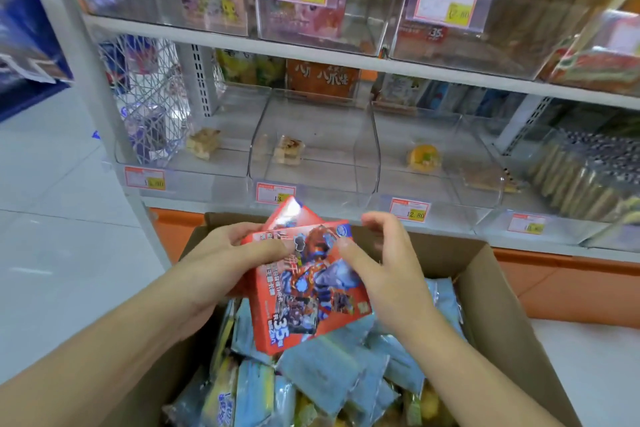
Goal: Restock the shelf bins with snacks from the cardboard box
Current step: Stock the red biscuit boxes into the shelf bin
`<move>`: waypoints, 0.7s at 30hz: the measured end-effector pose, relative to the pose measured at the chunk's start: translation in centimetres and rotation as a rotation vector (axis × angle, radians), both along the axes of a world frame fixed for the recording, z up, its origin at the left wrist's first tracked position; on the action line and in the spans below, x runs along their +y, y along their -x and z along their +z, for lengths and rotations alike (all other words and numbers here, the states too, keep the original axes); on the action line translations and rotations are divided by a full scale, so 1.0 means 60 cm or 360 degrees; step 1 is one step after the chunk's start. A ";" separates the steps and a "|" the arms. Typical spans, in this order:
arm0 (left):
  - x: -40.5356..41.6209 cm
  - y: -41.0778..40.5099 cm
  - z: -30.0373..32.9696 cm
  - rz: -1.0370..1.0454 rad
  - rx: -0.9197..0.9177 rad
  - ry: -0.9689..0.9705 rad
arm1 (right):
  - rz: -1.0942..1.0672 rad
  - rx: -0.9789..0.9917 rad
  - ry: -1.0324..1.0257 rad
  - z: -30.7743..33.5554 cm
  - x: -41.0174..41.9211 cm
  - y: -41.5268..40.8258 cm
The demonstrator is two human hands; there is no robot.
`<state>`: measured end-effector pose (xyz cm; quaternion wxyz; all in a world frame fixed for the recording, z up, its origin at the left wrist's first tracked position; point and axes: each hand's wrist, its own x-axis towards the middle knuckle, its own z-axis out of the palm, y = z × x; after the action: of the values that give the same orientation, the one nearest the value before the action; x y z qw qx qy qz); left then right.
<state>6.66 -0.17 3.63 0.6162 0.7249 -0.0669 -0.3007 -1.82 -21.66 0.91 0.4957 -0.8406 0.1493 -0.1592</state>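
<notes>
Pale-blue wrapped snack packs (322,378) fill the brown cardboard box (502,291); my left hand (221,253) grips red printed cartons (304,274), right hand (384,253) fingers apart; clear plastic shelf bins (311,163) remain nearly bare.

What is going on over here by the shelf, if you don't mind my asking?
A person is restocking snacks. The left hand grips red snack boxes above an open cardboard box full of blue wrapped snacks, while the right hand touches the front box. The clear shelf bins ahead hold only a few pieces.
</notes>
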 end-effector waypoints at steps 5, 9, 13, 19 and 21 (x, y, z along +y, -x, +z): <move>-0.005 -0.005 -0.008 0.0347 -0.0022 0.0253 | 0.0406 0.0542 -0.0426 -0.001 -0.016 0.016; -0.002 0.005 0.006 0.0107 0.0015 0.0260 | 0.0315 0.0479 -0.0322 -0.010 -0.022 0.015; 0.003 0.014 0.010 -0.0083 -0.0023 0.0237 | 0.0265 0.0385 -0.0669 -0.004 -0.031 0.011; 0.007 0.015 0.016 -0.0276 -0.0110 0.0196 | 0.0328 0.0334 -0.0891 -0.009 -0.033 0.014; 0.005 0.014 0.020 -0.0312 -0.0207 0.0156 | 0.0271 0.0261 -0.0883 -0.013 -0.038 0.012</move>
<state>5.81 0.10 4.83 0.6128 0.7020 -0.1918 -0.3081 -2.54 -23.92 0.16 0.7042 -0.6927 0.1557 -0.0017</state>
